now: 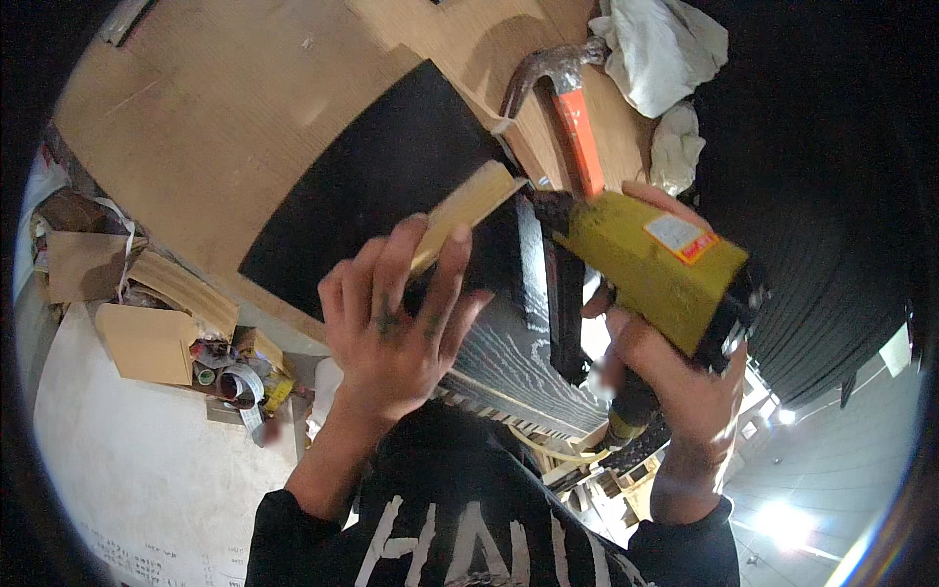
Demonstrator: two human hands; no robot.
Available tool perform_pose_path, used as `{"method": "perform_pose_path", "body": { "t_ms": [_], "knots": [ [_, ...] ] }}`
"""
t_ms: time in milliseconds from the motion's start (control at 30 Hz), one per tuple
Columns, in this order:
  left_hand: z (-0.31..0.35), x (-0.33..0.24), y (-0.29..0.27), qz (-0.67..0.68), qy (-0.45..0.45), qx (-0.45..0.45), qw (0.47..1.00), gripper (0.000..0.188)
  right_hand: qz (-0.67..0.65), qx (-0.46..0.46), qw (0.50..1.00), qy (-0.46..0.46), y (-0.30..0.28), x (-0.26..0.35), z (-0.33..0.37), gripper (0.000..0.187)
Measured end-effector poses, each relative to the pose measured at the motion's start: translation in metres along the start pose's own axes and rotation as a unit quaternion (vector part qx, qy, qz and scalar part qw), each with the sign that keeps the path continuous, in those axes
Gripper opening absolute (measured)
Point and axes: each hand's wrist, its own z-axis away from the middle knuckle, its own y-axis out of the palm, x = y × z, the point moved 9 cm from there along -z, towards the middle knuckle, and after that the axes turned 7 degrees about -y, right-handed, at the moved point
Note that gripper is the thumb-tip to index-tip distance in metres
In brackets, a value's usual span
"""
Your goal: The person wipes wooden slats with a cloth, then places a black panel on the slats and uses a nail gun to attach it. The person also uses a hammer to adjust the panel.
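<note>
My left hand (386, 308) grips a short light-wood strip (468, 207), fingers on one side and thumb spread toward the other. The strip lies over a black panel (337, 186) on the brown board. In my right hand (675, 377) is a yellow-green nail gun (655, 259), fingers wrapped round its handle. Its dark nose points left, close to the strip's far end; whether they touch I cannot tell. A yellow hose (558, 453) runs near the handle's lower end. Just beyond the nose lies a claw hammer (579, 137) with an orange handle.
White cloth (665, 54) lies bunched beyond the hammer. Dark ribbed panels (822, 245) stand on the right. At left, an open cardboard box (147, 342) sits beside a tape roll (235, 383) and clutter. The brown wooden board (225, 108) spreads across the far side.
</note>
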Motion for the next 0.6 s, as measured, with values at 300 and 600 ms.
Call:
{"method": "perform_pose_path", "body": {
  "t_ms": [300,600],
  "knots": [
    [-0.004,-0.021,0.001,-0.087,-0.012,0.019,0.996,0.058,-0.041,0.016,0.996,-0.072,-0.05,-0.057,0.09,0.071],
    [0.014,-0.101,0.032,-0.15,0.142,-0.078,0.975,0.058,-0.208,-0.077,0.972,-0.079,-0.191,-0.246,0.271,0.074]
  ]
}}
